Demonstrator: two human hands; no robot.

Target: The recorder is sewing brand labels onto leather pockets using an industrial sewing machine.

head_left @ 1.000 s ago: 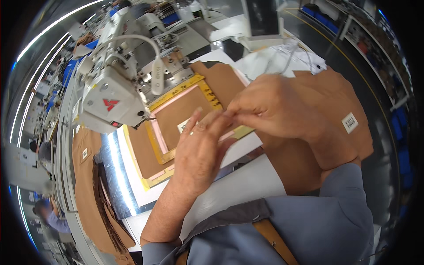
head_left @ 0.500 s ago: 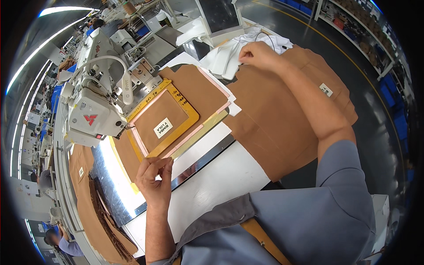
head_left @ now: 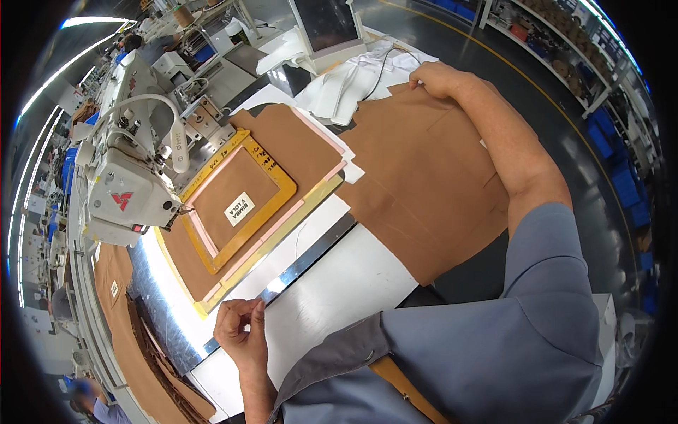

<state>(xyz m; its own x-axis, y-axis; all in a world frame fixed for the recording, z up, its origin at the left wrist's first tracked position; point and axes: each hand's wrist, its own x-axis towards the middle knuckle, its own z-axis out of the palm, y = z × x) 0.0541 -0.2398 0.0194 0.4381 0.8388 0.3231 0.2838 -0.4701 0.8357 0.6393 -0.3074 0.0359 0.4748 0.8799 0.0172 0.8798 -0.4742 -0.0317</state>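
My left hand [head_left: 244, 332] is pinched at the near edge of the white work surface [head_left: 325, 283]; what it holds, if anything, is too small to make out. My right hand [head_left: 432, 79] is at the far edge of a large brown fabric panel [head_left: 417, 177], fingers closed on it. At centre-left, a yellow frame [head_left: 282, 180] with pink edging lies on another brown piece [head_left: 296, 141], round a section with a cream label [head_left: 239, 210]. The white sewing machine head [head_left: 123, 198] stands over the frame's left side.
A stack of brown pieces [head_left: 145, 353] lies at the left. White fabric [head_left: 332, 95] and a dark panel on a stand [head_left: 321, 21] are at the back. Shelving with blue bins [head_left: 618, 173] lines the right. A co-worker [head_left: 99, 403] sits at lower left.
My hands have separated: the right moved up to the far edge of the large panel, the left down toward me. The large panel's far part has shifted up, covering some white fabric.
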